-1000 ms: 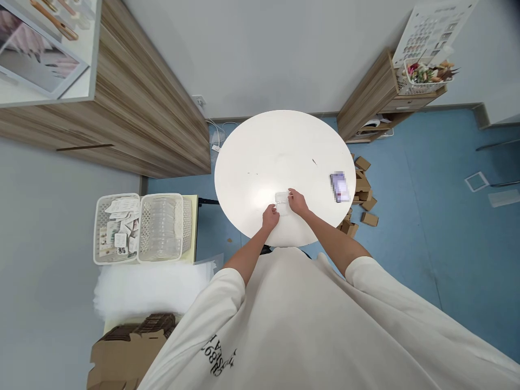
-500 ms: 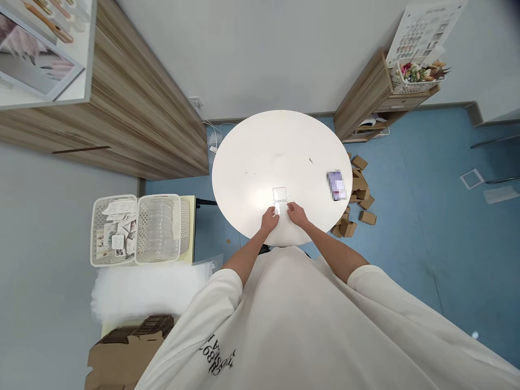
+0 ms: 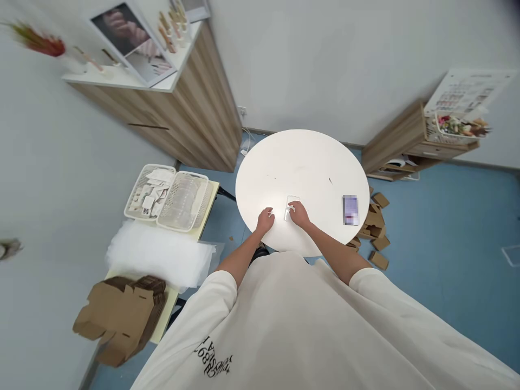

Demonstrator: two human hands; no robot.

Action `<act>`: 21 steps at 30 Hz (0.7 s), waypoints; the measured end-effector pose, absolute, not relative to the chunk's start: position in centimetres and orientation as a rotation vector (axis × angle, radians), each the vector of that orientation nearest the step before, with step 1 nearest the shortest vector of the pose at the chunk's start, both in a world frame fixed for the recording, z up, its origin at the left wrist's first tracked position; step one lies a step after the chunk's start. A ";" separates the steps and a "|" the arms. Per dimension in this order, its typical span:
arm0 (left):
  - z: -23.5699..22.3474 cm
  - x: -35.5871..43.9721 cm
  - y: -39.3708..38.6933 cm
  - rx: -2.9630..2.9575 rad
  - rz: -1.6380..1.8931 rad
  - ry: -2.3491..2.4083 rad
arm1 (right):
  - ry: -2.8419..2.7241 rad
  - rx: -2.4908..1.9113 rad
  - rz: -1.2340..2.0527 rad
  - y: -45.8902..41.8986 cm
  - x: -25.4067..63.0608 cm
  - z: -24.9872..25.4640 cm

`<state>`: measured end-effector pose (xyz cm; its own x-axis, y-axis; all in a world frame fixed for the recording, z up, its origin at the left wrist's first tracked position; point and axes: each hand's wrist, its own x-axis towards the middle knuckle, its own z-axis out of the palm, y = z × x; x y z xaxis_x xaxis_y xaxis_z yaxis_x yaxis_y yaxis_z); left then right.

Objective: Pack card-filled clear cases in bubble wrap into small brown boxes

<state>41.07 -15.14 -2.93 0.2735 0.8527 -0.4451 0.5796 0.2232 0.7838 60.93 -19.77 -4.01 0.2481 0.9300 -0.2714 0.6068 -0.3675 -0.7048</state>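
Note:
A small clear plastic case (image 3: pixel 293 199) lies opened out flat on the white oval table (image 3: pixel 300 157). Over its right side is my right hand (image 3: pixel 299 213), with thumb and fingertips closed on the case and covering part of it. My left hand (image 3: pixel 265 221) is to the left, apart from the case, low over the tabletop. Its fingers are curved with a gap between them, and nothing shows in its grasp.
A purple pack (image 3: pixel 350 210), pixelated, lies at the table's right. To the left, a side table holds a basket of cards (image 3: pixel 134 208), a basket of clear cases (image 3: pixel 162 222), white sheets (image 3: pixel 158 252) and flattened cardboard boxes (image 3: pixel 117 314). Small brown boxes (image 3: pixel 379 260) lie on the floor.
My left hand has let go of the case and moved left. My right hand stays at the case, now further up its right side. The view has swung toward the left.

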 end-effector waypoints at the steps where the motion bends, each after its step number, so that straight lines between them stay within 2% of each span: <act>1: -2.6 40.4 -15.0 1.465 0.349 1.431 | -1.438 -2.038 0.947 -19.0 60.4 -3.7; 12: 1.5 28.6 -11.0 1.405 0.665 1.680 | -1.746 -1.765 1.085 -12.1 50.6 -0.2; 21: 2.8 15.9 -6.7 1.372 0.808 1.759 | -1.911 -1.640 1.110 -6.4 38.1 1.1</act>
<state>15.86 -6.67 2.81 -0.1439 0.9736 -0.1773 0.4998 0.2261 0.8361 38.08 -6.38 1.06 -0.2414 0.9497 -0.1993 0.6437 0.0030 -0.7652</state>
